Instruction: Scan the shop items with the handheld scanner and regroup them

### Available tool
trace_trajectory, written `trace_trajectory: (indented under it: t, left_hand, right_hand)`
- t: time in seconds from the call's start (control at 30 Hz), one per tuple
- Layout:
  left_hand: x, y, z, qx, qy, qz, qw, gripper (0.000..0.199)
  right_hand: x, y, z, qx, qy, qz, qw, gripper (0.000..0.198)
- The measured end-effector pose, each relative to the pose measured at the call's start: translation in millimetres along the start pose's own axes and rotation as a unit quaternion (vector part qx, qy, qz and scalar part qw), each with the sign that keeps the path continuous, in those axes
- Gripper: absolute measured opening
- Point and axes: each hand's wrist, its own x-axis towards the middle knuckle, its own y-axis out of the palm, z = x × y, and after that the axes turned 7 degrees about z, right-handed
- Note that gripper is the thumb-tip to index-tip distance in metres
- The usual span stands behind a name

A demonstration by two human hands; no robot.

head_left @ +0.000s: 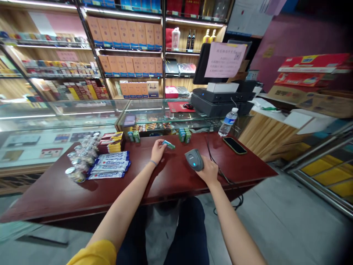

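Note:
My left hand is closed on a small green-and-blue box, held just over the dark red table. In my right hand is a grey barcode scanner with a lit blue light, its head turned toward the small box. Similar small green boxes stand behind in two groups, one group of boxes to the right of the held one and another group of boxes to the left. The print on the held box is too small to read.
Left on the table are several lidded jars, blue-and-white packets and yellow-and-maroon packs. To the right are a water bottle, a phone and a black cable. Behind stand a glass display case and a monitor.

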Motion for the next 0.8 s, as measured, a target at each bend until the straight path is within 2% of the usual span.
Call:
trace_trajectory:
  t: [0.13,0.3,0.43,0.8]
  left_hand:
    - [-20,-52,-5,-0.164,-0.019,-0.03,0.986,0.037]
    - [-30,-90,-11,-0.212,-0.066,-0.082,0.972,0.038]
    - [-30,-99,-8,-0.24,-0.087,-0.09,0.963,0.04]
    - [-29,-102,-7,-0.242,-0.072,-0.058,0.966,0.039]
  right_hand:
    - [9,18,37,0.039,-0.033,0.006,0.999,0.036]
    - [21,37,88,0.09,-0.087,0.022,0.992,0.037]
    - [23,42,108,0.112,-0.127,0.039,0.985,0.038]
    - [16,35,111,0.133,-0.21,0.098,0.964,0.032]
